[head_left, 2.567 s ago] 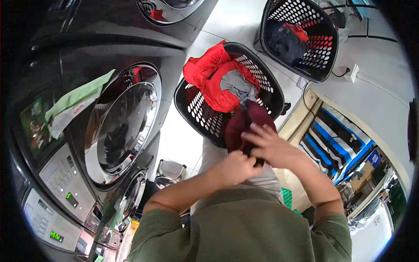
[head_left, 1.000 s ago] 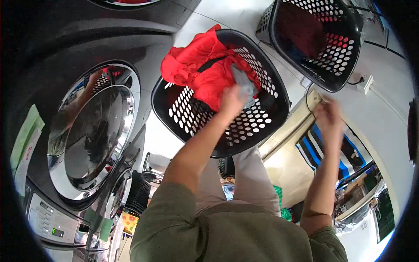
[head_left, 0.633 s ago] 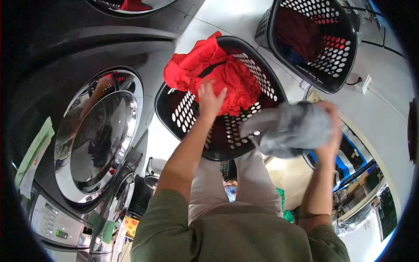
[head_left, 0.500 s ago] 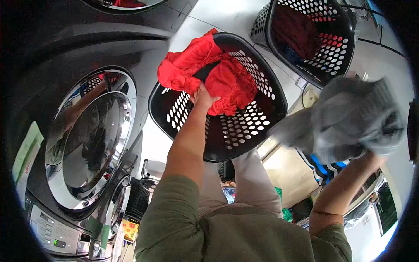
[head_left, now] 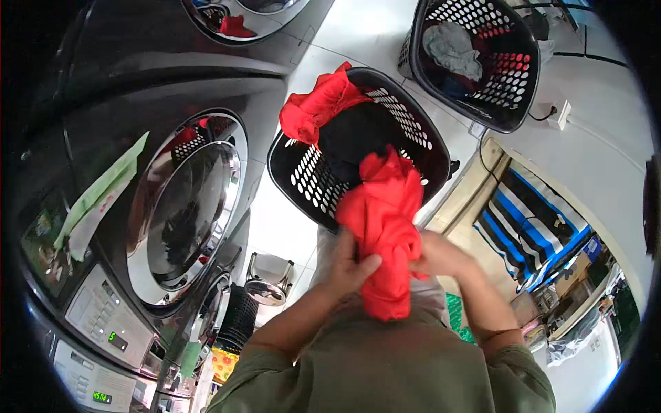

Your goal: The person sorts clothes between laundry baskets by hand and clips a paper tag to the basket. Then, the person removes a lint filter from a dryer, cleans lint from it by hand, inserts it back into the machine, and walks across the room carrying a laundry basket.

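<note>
A bunched red garment [head_left: 389,241] hangs in front of my body, over the near rim of a black laundry basket [head_left: 303,196]. My left hand [head_left: 350,267] grips it from the left, thumb across the cloth. On the other side, my right hand [head_left: 441,256] holds its edge; those fingers are partly behind the cloth and blurred. A second red piece of clothing [head_left: 320,107] is draped over the basket's far left rim. Dark cloth [head_left: 358,138] lies inside the same basket.
Another black basket [head_left: 506,124] stands at the upper right with a grey garment [head_left: 453,49] on darker clothes. Front-loading machines with round doors [head_left: 193,213] line the left. A striped cloth [head_left: 530,227] lies on a shelf at right. A small stool [head_left: 268,275] stands lower left.
The grey garment has left my right hand and lies in the far basket. My right hand has come back to the red garment, which has been lifted toward my body.
</note>
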Demonstrator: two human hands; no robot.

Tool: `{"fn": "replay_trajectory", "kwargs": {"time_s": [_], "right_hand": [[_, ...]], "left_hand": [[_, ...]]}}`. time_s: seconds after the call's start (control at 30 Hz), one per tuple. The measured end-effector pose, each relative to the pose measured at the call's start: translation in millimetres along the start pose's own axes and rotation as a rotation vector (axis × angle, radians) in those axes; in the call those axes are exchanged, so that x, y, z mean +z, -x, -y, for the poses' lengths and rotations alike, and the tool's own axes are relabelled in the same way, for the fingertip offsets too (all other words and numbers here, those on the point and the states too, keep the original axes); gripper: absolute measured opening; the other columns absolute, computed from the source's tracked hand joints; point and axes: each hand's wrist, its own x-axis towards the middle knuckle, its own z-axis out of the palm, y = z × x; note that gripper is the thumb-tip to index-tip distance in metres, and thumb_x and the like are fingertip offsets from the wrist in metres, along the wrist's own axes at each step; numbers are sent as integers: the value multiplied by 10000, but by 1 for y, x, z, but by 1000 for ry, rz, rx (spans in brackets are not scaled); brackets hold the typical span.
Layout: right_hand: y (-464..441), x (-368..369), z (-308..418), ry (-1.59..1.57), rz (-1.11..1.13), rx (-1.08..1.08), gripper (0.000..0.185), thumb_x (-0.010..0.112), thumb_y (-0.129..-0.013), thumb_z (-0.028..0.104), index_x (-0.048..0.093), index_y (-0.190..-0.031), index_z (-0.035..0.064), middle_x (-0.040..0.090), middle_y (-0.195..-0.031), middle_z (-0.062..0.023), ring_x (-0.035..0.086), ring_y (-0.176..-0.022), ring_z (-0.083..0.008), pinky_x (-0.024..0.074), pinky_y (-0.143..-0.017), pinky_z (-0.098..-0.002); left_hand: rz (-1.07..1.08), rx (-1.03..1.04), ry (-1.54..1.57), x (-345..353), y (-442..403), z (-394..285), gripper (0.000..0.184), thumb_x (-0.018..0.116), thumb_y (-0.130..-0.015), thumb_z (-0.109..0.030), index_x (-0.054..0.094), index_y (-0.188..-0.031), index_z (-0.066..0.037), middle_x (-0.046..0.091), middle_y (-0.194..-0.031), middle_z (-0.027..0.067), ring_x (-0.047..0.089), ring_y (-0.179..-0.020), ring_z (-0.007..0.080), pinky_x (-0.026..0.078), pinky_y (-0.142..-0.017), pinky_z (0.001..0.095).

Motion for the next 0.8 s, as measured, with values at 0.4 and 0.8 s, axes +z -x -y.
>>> {"fn": "replay_trajectory", "kwargs": {"time_s": [0.4,0.8], "right_hand": [[97,-51,31,-107,-1163,-110,229,543,-854,-45,651,-1048,10,652,-1057,-100,605,-983,-177,482,-839,-277],[311,-40,176,-126,-636,-291,221,764,-747,222,713,-739,8,657,-622,-133,640,-513,-223,457,-464,-303]], "left_hand": [[-295,77,-95,-82,-22,-153,446,622,-865,46,475,-1282,-8,568,-1202,108,567,-1067,176,455,-959,330],[916,438,-796,-75,32,-338,465,744,-760,-74,618,-1207,-49,587,-827,79,557,-706,221,451,-670,351]]}}
